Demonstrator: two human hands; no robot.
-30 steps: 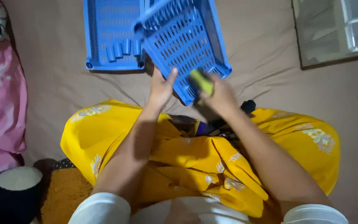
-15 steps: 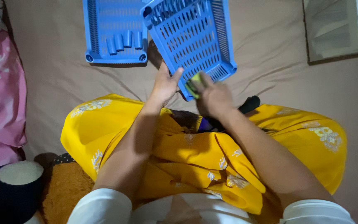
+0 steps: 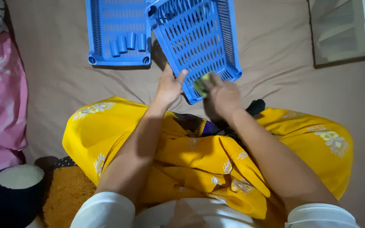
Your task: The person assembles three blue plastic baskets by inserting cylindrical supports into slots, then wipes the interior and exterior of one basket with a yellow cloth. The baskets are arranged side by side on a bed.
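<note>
At the far left a pink cloth hangs down the edge, with a dark, white-topped plush thing and an orange furry patch low beside it. On the tan bed sheet lies a flat blue slotted tray with four short blue tubes resting in it. Just right of it, a second blue slotted tray is tilted up, its near corner toward the seated person's yellow patterned garment. The left hand steadies that tray's near left edge, fingers loosely spread against the plastic, its grip not closed around anything. The right hand is blurred, its grip clamped on a small yellow-green sponge pressed to the tray's near corner. Farther right, a pale framed panel leans at the upper corner.
</note>
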